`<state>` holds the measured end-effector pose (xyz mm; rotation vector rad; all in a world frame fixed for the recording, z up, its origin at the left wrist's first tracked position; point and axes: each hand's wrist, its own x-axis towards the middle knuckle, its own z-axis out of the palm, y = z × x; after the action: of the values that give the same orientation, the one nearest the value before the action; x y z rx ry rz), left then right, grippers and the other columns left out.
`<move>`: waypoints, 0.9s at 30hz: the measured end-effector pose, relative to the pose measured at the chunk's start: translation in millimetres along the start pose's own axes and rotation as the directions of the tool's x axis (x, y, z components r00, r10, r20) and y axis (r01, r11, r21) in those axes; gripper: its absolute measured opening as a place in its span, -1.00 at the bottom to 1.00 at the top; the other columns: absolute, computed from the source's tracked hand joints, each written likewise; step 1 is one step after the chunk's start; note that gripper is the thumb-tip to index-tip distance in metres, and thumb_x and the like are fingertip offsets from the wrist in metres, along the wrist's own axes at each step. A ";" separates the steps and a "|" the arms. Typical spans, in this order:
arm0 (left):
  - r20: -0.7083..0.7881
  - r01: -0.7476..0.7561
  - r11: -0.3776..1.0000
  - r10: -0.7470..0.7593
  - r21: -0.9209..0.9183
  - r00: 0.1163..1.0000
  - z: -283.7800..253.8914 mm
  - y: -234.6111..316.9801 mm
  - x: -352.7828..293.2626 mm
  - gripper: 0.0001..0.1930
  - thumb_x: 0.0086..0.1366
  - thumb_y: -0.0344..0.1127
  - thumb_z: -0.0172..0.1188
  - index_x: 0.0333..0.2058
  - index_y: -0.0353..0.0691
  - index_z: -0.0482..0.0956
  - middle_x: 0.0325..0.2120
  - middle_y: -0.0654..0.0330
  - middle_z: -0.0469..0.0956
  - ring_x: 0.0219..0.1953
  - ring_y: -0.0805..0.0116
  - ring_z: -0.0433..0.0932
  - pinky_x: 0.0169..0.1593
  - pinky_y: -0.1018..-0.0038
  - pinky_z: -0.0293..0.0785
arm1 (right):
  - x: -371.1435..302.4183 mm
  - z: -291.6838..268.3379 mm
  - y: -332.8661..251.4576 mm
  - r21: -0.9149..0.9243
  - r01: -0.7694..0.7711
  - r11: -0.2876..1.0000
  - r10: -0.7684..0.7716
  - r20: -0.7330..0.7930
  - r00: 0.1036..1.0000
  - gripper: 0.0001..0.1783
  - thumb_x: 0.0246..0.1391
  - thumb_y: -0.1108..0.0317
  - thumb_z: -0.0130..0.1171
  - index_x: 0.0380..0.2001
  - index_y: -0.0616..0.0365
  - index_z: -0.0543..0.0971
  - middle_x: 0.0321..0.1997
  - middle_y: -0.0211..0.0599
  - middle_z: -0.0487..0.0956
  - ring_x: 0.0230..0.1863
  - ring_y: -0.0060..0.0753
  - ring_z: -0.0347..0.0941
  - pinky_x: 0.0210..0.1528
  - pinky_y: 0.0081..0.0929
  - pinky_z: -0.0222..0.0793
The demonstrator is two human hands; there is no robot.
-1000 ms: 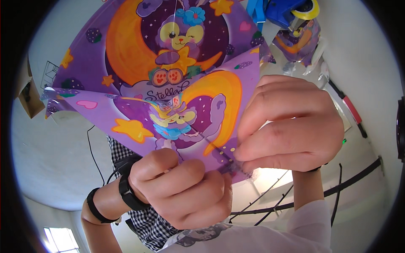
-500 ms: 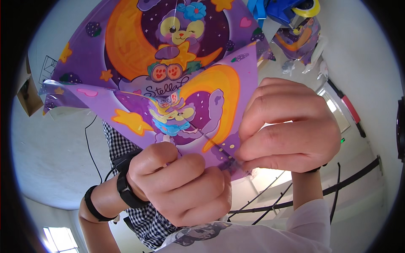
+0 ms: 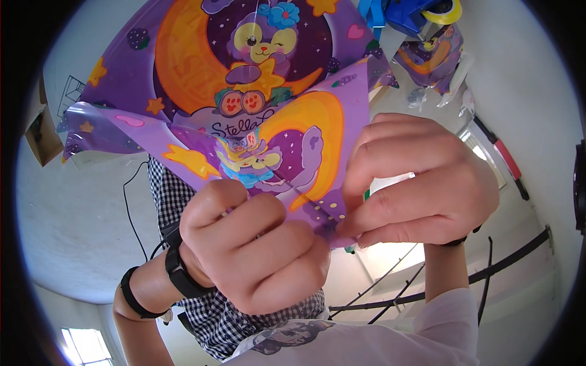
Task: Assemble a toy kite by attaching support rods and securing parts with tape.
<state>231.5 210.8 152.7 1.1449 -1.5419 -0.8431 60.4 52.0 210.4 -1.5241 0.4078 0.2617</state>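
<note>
A thin purple plastic kite sheet (image 3: 342,122), printed with a cartoon animal, an orange moon and stars, hangs before me with its lower part folded up toward me. My left hand (image 3: 256,244) is closed in a fist on the sheet's lower edge, knuckles outward. To its right, my right hand (image 3: 421,183) pinches the tapering lower corner between thumb and fingers. The two hands are close together there, and the fingertips and whatever lies between them are partly hidden. A dark crease runs down the folded part to the pinched corner.
A blue tape dispenser (image 3: 406,17) with a yellow roll is at the upper right, beside another purple printed sheet (image 3: 430,61). A cardboard box (image 3: 46,140) stands at the far left. Black-and-white checked cloth (image 3: 177,198) lies behind my left wrist.
My left hand has moved slightly up and left, and the folded part of the sheet has shifted up with it. My right hand still pinches the corner.
</note>
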 end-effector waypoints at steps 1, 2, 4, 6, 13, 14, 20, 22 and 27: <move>-0.051 0.008 1.000 -0.007 0.024 0.999 1.7 -0.6 0.3 -0.76 -0.35 -0.29 0.19 -0.54 -0.07 0.50 -0.60 0.42 0.39 -0.60 0.47 0.32 -0.46 0.50 0.10 | 0.2 0.0 0.9 -0.006 0.006 1.000 -0.006 0.005 1.000 -0.82 -0.22 0.35 0.40 -0.49 0.16 0.66 -0.38 -0.35 0.55 -0.44 -0.33 0.43 -0.44 -0.41 0.21; -0.050 0.008 1.000 -0.007 0.024 0.999 1.1 0.3 0.5 -0.76 -0.35 -0.29 0.19 -0.54 -0.07 0.50 -0.60 0.42 0.39 -0.60 0.47 0.32 -0.46 0.50 0.10 | 0.3 0.0 1.8 -0.012 0.011 1.000 -0.011 0.011 1.000 -0.83 -0.21 0.35 0.40 -0.48 0.16 0.66 -0.37 -0.34 0.55 -0.43 -0.31 0.43 -0.43 -0.41 0.21; 0.032 0.091 0.995 -0.092 0.045 0.995 -1.9 2.1 2.9 -0.67 -0.24 -0.26 0.45 -0.43 -0.13 0.58 -0.61 0.41 0.42 -0.64 0.46 0.32 -0.43 0.43 0.08 | 1.3 -1.4 3.0 0.013 0.008 1.000 -0.009 0.020 1.000 -0.83 -0.20 0.36 0.40 -0.48 0.16 0.66 -0.36 -0.33 0.55 -0.43 -0.30 0.42 -0.43 -0.41 0.22; 0.070 0.097 0.995 -0.099 0.024 0.993 -5.0 -0.5 6.1 -0.68 -0.25 -0.27 0.48 -0.46 -0.14 0.59 -0.63 0.41 0.41 -0.63 0.45 0.32 -0.43 0.44 0.08 | 2.1 -2.0 3.2 0.036 0.005 0.999 -0.006 0.030 1.000 -0.84 -0.20 0.37 0.40 -0.47 0.16 0.66 -0.36 -0.32 0.54 -0.44 -0.29 0.42 -0.42 -0.40 0.22; 0.053 0.193 0.972 -0.187 -0.131 0.981 2.7 -10.2 11.7 -0.72 -0.27 -0.34 0.50 -0.54 -0.16 0.57 -0.66 0.38 0.38 -0.63 0.41 0.30 -0.43 0.43 0.09 | 4.8 -6.5 1.7 0.179 -0.119 0.977 0.129 -0.041 0.991 -0.78 -0.20 0.42 0.42 -0.41 0.20 0.63 -0.29 -0.21 0.53 -0.33 -0.27 0.47 -0.26 -0.45 0.35; 0.049 0.185 0.974 -0.180 -0.129 0.982 2.0 -11.3 15.1 -0.72 -0.27 -0.34 0.50 -0.54 -0.16 0.57 -0.66 0.38 0.38 -0.63 0.41 0.30 -0.43 0.43 0.09 | 5.0 -9.0 2.8 0.200 -0.127 0.972 0.134 -0.020 0.991 -0.76 -0.19 0.41 0.43 -0.38 0.22 0.63 -0.27 -0.19 0.54 -0.30 -0.26 0.48 -0.22 -0.45 0.36; 0.095 0.263 0.961 -0.255 -0.083 0.962 -7.3 -22.6 29.1 -0.75 -0.22 -0.44 0.49 -0.58 -0.18 0.54 -0.66 0.35 0.37 -0.60 0.40 0.31 -0.43 0.45 0.10 | 6.2 -21.1 -0.3 0.023 -0.073 0.997 0.074 -0.024 0.997 -0.71 -0.10 0.35 0.39 -0.30 0.28 0.64 -0.20 -0.17 0.55 -0.25 -0.25 0.50 -0.14 -0.46 0.38; 0.109 0.392 0.913 -0.381 -0.108 0.918 -8.1 -23.9 32.3 -0.78 -0.17 -0.49 0.48 -0.54 -0.23 0.58 -0.62 0.32 0.40 -0.56 0.44 0.34 -0.43 0.49 0.16 | 6.7 -18.4 -3.3 0.070 -0.066 0.995 0.076 -0.154 0.985 -0.73 -0.03 0.33 0.34 -0.28 0.29 0.64 -0.21 -0.18 0.56 -0.23 -0.28 0.51 -0.11 -0.48 0.38; 0.120 0.469 0.876 -0.456 -0.115 0.882 -10.2 -31.8 37.6 -0.82 -0.09 -0.53 0.44 -0.47 -0.28 0.63 -0.58 0.28 0.43 -0.53 0.48 0.38 -0.43 0.55 0.25 | 26.5 -15.2 9.8 0.132 -0.194 0.972 0.233 -0.437 0.869 -0.78 0.16 0.35 0.17 -0.31 0.32 0.64 -0.33 -0.25 0.62 -0.25 -0.48 0.52 -0.18 -0.58 0.41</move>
<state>247.4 165.5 137.7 1.4123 -1.2650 -1.3185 78.9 34.9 190.5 -1.4508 0.9514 0.0565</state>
